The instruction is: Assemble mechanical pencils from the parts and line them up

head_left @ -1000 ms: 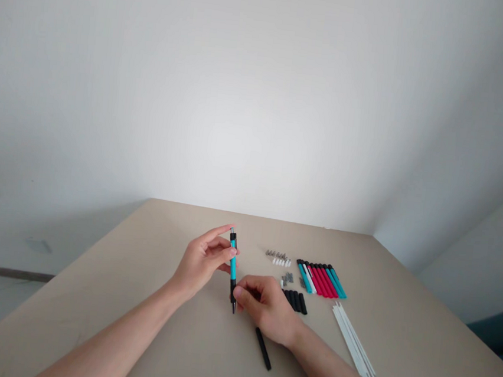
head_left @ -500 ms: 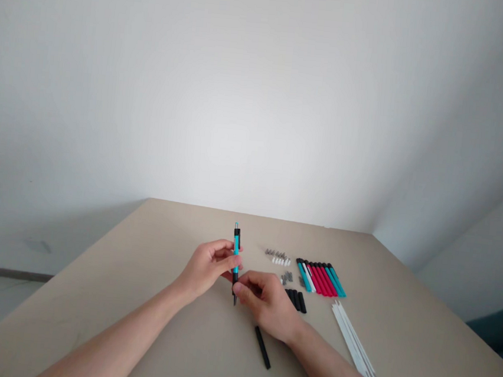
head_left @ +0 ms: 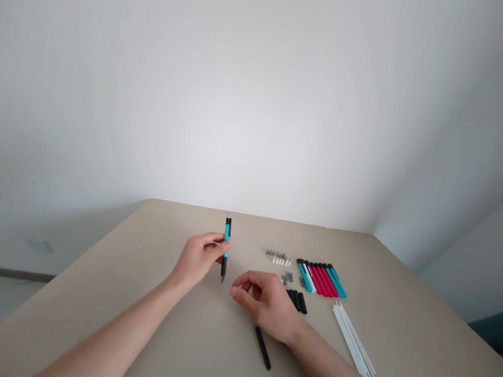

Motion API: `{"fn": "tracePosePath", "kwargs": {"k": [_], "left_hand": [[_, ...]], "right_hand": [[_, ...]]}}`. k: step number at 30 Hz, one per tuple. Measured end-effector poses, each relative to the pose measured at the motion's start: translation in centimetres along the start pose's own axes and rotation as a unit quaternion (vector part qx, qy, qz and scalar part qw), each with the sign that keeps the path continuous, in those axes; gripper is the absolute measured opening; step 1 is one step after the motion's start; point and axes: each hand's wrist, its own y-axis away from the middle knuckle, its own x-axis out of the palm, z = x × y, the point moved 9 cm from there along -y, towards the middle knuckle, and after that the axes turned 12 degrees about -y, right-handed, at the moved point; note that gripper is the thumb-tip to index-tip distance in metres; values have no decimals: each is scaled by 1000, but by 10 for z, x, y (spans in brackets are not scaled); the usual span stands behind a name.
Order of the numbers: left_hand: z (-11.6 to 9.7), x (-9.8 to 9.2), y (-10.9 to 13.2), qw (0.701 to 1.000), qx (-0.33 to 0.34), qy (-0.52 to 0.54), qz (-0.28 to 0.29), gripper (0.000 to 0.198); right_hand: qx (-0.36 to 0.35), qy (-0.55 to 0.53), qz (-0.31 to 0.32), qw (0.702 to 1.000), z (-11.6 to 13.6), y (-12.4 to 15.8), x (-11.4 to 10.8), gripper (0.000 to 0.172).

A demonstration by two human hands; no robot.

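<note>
A teal-and-black pen stands upright above the worktop, pinched in the left hand. The right hand hovers just beside its tip, loosely curled and holding nothing. The pen looks fully assembled, so I'd say any next move depends on the left hand's pinch alone. A black sleeve lies by the right wrist.

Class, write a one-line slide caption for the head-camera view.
Left hand holds a teal pen upright above the beige table; right hand, loosely curled, is apart from it.
</note>
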Motion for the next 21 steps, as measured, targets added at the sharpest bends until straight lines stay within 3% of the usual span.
{"fn": "tracePosePath", "kwargs": {"k": [2,3,5,7,15,21], "left_hand": [[15,-32,-12,991,-25,-111,-63,24],[20,-46,-18,972,-34,-218,-80,21],[24,-71,-25,894,-34,-433,-108,21],[29,-85,-28,869,-46,-479,-113,21],[42,-88,-32,819,-96,-558,-94,21],[41,-85,-34,799,-99,-589,-69,26]], "right_hand": [[2,4,-3,1000,0,0,-1,20],[4,6,-4,1000,-1,0,-2,20],[5,7,-7,1000,-2,0,-2,20],[5,7,-8,1000,-3,0,-3,19],[8,11,-9,1000,0,0,-5,19],[5,13,-8,1000,-2,0,-5,18]]}}
